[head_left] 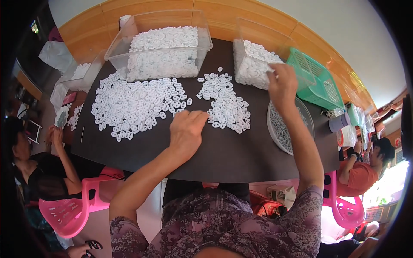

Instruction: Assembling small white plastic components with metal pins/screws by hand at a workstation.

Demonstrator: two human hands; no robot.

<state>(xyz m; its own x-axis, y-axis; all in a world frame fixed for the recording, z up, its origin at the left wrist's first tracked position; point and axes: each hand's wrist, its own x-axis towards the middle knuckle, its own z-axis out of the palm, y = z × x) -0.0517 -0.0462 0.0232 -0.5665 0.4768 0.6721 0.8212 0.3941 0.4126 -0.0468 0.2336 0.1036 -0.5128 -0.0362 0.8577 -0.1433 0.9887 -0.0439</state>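
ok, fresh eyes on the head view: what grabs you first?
The broad heap of small white pieces on the left of the dark table, with a large clear bin of more behind it. Next, the right hand at the smaller clear bin, and the green basket to its right.

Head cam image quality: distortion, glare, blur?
Head view: fisheye bows the front edge of the dark table; head view, right: the bright opening blows out; head view, corners: black vignette; head view, centre: left hand fairly sharp, loose white oval pieces individually distinguishable.
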